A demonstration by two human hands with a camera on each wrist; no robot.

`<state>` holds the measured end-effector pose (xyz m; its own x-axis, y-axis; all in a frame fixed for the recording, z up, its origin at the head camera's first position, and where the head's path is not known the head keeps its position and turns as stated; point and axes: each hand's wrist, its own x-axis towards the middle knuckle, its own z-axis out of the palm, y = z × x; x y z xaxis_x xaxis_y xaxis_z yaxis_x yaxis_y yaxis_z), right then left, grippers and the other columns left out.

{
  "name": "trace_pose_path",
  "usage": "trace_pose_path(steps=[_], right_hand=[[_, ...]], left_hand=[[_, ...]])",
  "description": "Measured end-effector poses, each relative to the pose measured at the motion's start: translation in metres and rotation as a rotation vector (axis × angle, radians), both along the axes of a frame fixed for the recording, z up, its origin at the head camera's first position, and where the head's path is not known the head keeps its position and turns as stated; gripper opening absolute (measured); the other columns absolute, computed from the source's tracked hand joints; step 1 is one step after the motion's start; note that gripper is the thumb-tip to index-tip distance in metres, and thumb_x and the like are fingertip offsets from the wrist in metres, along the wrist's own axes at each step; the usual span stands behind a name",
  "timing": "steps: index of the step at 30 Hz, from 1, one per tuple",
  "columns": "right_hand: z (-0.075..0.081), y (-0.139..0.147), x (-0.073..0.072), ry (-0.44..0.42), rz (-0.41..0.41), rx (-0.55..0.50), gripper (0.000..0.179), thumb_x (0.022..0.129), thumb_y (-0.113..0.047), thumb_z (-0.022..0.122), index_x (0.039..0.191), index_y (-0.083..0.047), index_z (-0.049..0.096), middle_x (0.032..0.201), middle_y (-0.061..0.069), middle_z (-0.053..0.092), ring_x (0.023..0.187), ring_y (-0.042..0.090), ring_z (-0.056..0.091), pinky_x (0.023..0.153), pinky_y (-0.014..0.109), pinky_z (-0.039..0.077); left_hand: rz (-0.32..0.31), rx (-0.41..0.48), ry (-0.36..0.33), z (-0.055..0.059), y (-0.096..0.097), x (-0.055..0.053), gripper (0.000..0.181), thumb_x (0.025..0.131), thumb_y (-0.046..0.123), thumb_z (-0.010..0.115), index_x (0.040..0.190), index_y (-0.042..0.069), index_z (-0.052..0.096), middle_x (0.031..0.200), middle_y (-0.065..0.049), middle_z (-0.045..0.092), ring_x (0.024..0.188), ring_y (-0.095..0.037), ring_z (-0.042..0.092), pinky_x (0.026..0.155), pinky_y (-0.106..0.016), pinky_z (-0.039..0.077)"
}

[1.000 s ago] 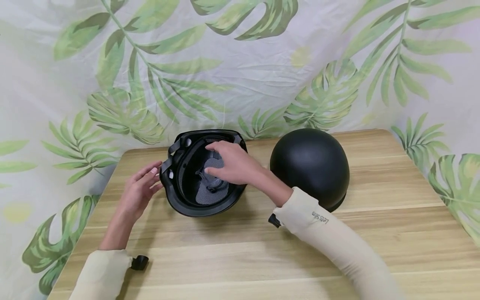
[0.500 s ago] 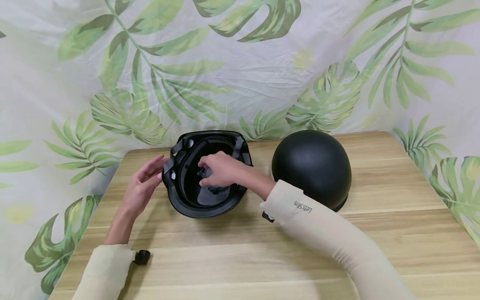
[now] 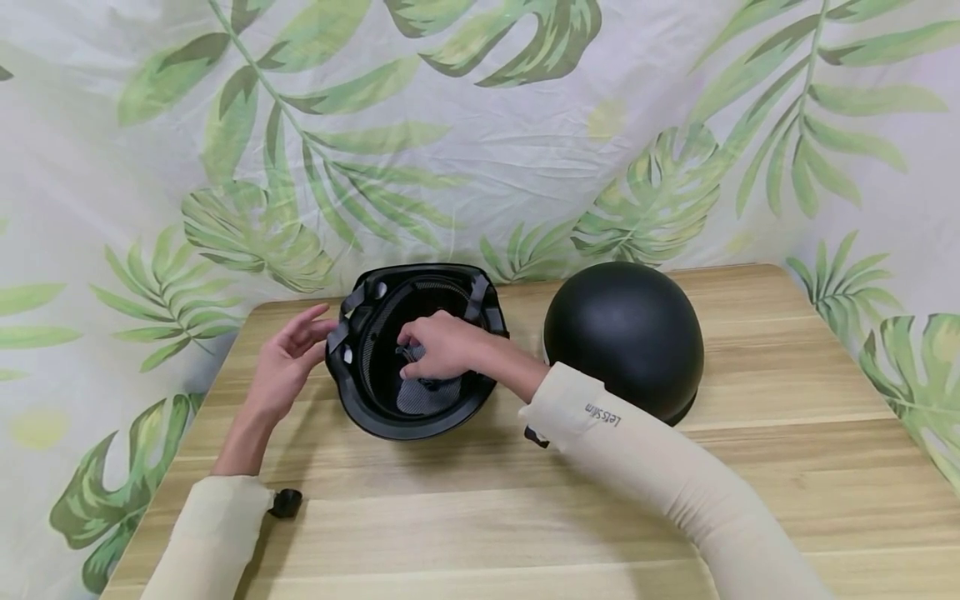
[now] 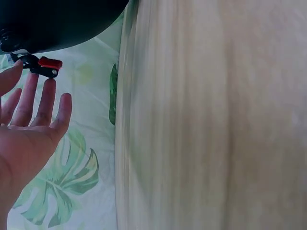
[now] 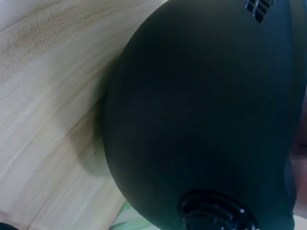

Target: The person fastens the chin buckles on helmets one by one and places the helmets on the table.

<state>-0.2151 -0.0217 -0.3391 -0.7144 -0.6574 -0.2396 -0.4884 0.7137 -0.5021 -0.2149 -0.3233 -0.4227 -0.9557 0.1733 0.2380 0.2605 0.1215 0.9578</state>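
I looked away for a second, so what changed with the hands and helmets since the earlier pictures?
The right hand drew back and curled, now pinching the grey padding inside the upturned helmet. The left hand moved up to the helmet's left rim, fingers straight. The domed helmet and the table stayed put.

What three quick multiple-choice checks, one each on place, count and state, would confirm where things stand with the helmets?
1. Where is the right hand?
A. inside the upturned helmet
B. on the dome-up helmet
C. flat on the table

2. How many helmets are on the table?
A. one
B. two
C. three

3. How is the left hand?
A. fist on the table
B. gripping the dome-up helmet
C. fingers straight beside the upturned helmet's rim

Answers:
1 A: its fingers curl on the grey padding inside the shell.
2 B: one lies upturned, one dome-up.
3 C: the left wrist view shows a spread palm.
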Motion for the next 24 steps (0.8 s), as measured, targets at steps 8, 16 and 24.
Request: trace_pose_path(steps=[8,16,24], right_hand=[[-0.004,-0.002,-0.001,0.002,0.017,-0.008,0.050,0.104,-0.038,0.069,0.149,-0.016,0.061,0.147,0.008,0.064,0.142,0.025,0.055,0.114,0.038,0.050],[-0.004,-0.001,-0.001,0.001,0.014,0.006,0.051,0.104,-0.039,0.069,0.150,-0.017,0.060,0.147,0.007,0.064,0.142,0.025,0.054,0.113,0.039,0.051],[-0.006,-0.002,-0.003,0.020,-0.004,0.007,0.049,0.103,-0.037,0.071,0.147,-0.016,0.063,0.143,0.006,0.066,0.134,0.022,0.060,0.109,0.036,0.053]], left_hand=[[0.130,-0.013,0.084,0.001,0.009,-0.004,0.044,0.101,-0.007,0.064,0.144,-0.004,0.059,0.102,0.013,0.076,0.093,0.001,0.070,0.082,-0.011,0.054],[0.218,0.121,0.197,0.015,0.014,0.000,0.037,0.098,-0.006,0.069,0.135,-0.006,0.066,0.099,0.006,0.075,0.088,-0.001,0.071,0.081,-0.013,0.057],[0.235,0.177,0.205,0.032,0.019,0.011,0.035,0.100,-0.004,0.067,0.135,-0.006,0.066,0.100,0.001,0.071,0.094,-0.005,0.075,0.079,-0.014,0.059]])
